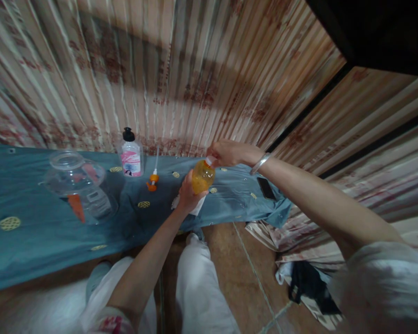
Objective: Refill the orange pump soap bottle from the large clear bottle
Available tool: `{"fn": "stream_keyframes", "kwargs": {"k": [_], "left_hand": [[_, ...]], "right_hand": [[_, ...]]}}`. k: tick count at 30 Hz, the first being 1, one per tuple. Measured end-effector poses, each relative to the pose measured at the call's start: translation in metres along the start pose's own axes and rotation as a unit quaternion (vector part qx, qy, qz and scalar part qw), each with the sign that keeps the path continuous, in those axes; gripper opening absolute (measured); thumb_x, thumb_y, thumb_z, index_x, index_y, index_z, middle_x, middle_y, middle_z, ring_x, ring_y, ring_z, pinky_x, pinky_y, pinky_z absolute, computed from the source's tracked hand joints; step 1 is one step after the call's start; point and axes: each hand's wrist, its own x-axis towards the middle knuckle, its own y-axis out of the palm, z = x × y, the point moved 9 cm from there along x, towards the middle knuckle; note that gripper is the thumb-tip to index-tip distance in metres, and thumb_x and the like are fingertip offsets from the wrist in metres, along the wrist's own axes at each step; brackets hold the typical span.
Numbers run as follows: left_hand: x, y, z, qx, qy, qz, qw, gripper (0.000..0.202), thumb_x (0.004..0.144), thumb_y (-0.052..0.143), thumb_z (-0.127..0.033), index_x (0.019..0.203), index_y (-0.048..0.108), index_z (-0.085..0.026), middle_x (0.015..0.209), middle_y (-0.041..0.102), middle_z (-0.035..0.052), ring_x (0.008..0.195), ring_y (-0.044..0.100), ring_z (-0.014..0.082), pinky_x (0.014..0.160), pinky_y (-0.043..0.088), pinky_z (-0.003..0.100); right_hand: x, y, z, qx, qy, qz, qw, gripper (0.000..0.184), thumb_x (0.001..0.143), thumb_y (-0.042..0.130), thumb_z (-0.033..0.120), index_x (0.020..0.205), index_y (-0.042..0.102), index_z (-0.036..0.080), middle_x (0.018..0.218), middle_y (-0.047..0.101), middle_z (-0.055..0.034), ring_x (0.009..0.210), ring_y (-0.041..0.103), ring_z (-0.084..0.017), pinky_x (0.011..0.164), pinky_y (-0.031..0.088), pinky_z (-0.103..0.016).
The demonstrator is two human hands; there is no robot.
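Note:
My left hand (pixel 188 191) is wrapped round the body of a clear bottle of yellow-orange liquid (pixel 204 176), tilted a little to the right. My right hand (pixel 226 153), with a silver bangle at the wrist, closes its fingers over the white cap (pixel 210 160) at the bottle's top. Something white (pixel 198 207), perhaps a cloth or paper, lies under the left hand. An orange pump dispenser head (pixel 153 181) with a clear tube rests on the cloth to the left. Behind it stands a clear bottle with a black cap and a pink-and-white label (pixel 130 160).
A large clear plastic jar (pixel 80 181) stands at the left of the blue cloth-covered surface (pixel 125 222). A dark phone (pixel 266 189) lies near its right end. Patterned curtains (pixel 153 69) hang behind. Dark and light fabric (pixel 310 285) lies on the tiled floor.

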Motion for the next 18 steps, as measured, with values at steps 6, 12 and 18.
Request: {"fn": "stream_keyframes", "kwargs": {"k": [6,12,18], "left_hand": [[-0.0006,0.0006,0.0011,-0.002,0.000,-0.002,1.000,0.098,0.060,0.080,-0.025,0.146,0.032,-0.021,0.145,0.047,0.0166,0.135,0.045,0.0365,0.112,0.037,0.054],[-0.0017,0.0005,0.0009,-0.005,0.005,-0.004,1.000,0.100,0.060,0.079,-0.025,0.147,0.031,-0.024,0.146,0.047,0.0141,0.135,0.045,0.0350,0.113,0.036,0.053],[-0.0011,0.0017,-0.0003,-0.005,0.003,-0.006,1.000,0.097,0.060,0.078,-0.024,0.146,0.033,-0.022,0.144,0.048,0.0147,0.133,0.046,0.0352,0.113,0.036,0.054]], "right_hand": [[0.0018,-0.0034,0.0055,-0.013,-0.006,0.006,1.000,0.026,0.089,0.062,0.024,0.110,0.072,0.012,0.106,0.075,-0.0120,0.096,0.067,-0.021,0.075,0.042,-0.026],[0.0050,-0.0036,0.0066,0.005,-0.030,0.001,1.000,0.026,0.084,0.066,0.018,0.109,0.071,0.012,0.102,0.075,-0.0099,0.093,0.067,-0.020,0.074,0.043,-0.026],[0.0028,-0.0029,0.0090,-0.009,-0.015,0.006,1.000,0.025,0.087,0.066,0.020,0.110,0.071,0.010,0.105,0.075,-0.0132,0.098,0.068,-0.023,0.076,0.044,-0.027]]}}
